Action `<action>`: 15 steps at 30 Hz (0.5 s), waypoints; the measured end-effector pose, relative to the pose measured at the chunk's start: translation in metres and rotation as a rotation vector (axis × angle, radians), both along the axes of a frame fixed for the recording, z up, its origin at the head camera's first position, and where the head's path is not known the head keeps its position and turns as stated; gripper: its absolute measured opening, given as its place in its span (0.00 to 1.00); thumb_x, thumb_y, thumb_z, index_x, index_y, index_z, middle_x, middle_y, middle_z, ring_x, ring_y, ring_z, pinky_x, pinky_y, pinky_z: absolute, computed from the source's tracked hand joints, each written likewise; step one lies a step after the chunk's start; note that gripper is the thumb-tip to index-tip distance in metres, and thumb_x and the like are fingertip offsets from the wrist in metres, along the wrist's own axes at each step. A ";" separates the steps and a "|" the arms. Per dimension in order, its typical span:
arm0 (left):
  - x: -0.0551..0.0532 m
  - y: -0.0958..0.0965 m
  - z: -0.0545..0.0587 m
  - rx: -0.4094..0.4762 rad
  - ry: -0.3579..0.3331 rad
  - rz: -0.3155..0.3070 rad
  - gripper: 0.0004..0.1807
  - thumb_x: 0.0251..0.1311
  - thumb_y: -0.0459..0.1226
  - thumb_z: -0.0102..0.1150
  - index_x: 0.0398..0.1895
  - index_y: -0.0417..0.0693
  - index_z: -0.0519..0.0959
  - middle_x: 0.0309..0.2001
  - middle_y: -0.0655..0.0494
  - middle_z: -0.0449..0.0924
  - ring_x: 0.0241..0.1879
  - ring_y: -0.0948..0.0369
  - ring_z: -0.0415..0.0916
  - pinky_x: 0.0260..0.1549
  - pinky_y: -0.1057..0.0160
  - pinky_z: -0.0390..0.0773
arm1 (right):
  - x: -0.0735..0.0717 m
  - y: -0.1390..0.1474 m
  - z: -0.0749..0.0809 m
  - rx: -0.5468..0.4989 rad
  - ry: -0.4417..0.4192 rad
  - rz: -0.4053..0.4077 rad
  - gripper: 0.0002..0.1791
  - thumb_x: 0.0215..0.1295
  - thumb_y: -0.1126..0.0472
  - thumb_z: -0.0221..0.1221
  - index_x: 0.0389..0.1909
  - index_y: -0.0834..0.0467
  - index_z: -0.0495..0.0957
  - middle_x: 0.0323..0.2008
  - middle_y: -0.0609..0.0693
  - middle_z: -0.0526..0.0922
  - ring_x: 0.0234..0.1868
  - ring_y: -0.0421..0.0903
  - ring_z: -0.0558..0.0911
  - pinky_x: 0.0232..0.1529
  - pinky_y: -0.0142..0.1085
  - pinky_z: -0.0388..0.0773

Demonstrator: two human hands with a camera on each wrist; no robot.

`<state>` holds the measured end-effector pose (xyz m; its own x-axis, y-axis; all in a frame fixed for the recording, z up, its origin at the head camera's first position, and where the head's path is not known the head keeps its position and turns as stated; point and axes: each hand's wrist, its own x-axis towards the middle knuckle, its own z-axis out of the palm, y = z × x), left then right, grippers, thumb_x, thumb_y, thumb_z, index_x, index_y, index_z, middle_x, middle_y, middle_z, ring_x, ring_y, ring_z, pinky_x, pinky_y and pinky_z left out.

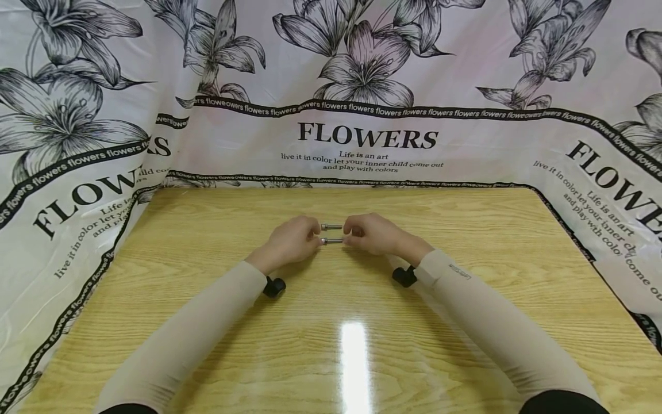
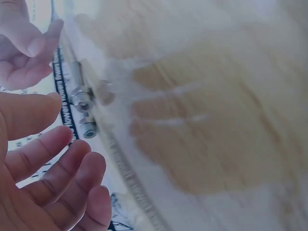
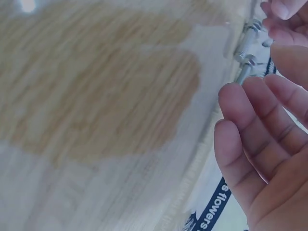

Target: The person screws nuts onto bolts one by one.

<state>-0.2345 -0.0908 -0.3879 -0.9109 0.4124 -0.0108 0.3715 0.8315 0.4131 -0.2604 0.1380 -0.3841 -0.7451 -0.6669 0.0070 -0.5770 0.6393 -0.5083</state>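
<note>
Two metal socket-head bolts, the farther bolt [image 1: 331,227] and the nearer bolt [image 1: 333,241], lie side by side on the wooden table, heads toward the left. At their head end is my left hand [image 1: 296,240], its fingers loosely bent and its fingertips close to the nearer head. My right hand [image 1: 376,234] is at the shank end, fingertips right by the tip of the nearer bolt. In the left wrist view, both bolts show past the fingers [image 2: 79,185], with hex sockets in their heads. The fingers [image 3: 236,103] in the right wrist view are relaxed, with nothing between them and the thumb.
The wood-grain table [image 1: 207,322] extends around both arms and carries a bright light reflection near the front. A white curtain [image 1: 362,144] with flower prints and lettering hangs behind it and along both sides. Black wrist cameras sit under both cuffs.
</note>
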 end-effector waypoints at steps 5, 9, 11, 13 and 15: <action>0.007 -0.005 0.008 0.010 0.028 0.010 0.16 0.64 0.45 0.57 0.49 0.44 0.79 0.45 0.52 0.76 0.45 0.57 0.74 0.43 0.55 0.76 | 0.003 0.006 0.003 -0.032 -0.013 -0.050 0.11 0.65 0.56 0.60 0.43 0.57 0.79 0.29 0.47 0.78 0.29 0.44 0.75 0.31 0.38 0.73; 0.015 -0.013 0.015 0.024 0.087 0.005 0.13 0.68 0.43 0.53 0.47 0.45 0.78 0.47 0.52 0.76 0.46 0.56 0.75 0.43 0.54 0.77 | 0.006 0.012 0.005 -0.023 0.014 -0.059 0.13 0.65 0.55 0.61 0.44 0.59 0.79 0.32 0.47 0.79 0.32 0.43 0.76 0.34 0.38 0.75; 0.017 -0.016 0.017 0.024 0.126 0.002 0.12 0.69 0.42 0.52 0.46 0.46 0.78 0.47 0.52 0.76 0.45 0.57 0.75 0.42 0.55 0.77 | 0.009 0.016 0.007 -0.016 0.037 -0.056 0.14 0.65 0.54 0.60 0.44 0.59 0.79 0.33 0.47 0.80 0.34 0.43 0.77 0.36 0.39 0.75; 0.019 -0.020 0.018 0.021 0.164 0.004 0.11 0.68 0.42 0.52 0.44 0.46 0.79 0.46 0.53 0.76 0.44 0.57 0.75 0.41 0.56 0.77 | 0.011 0.020 0.009 -0.008 0.065 -0.052 0.14 0.66 0.53 0.60 0.45 0.59 0.79 0.34 0.47 0.80 0.34 0.43 0.78 0.37 0.39 0.76; 0.020 -0.023 0.019 0.015 0.202 -0.002 0.12 0.68 0.43 0.52 0.44 0.45 0.79 0.46 0.52 0.76 0.43 0.57 0.75 0.41 0.56 0.77 | 0.014 0.026 0.012 -0.001 0.094 -0.053 0.15 0.66 0.53 0.59 0.45 0.59 0.79 0.35 0.47 0.80 0.35 0.43 0.78 0.37 0.39 0.76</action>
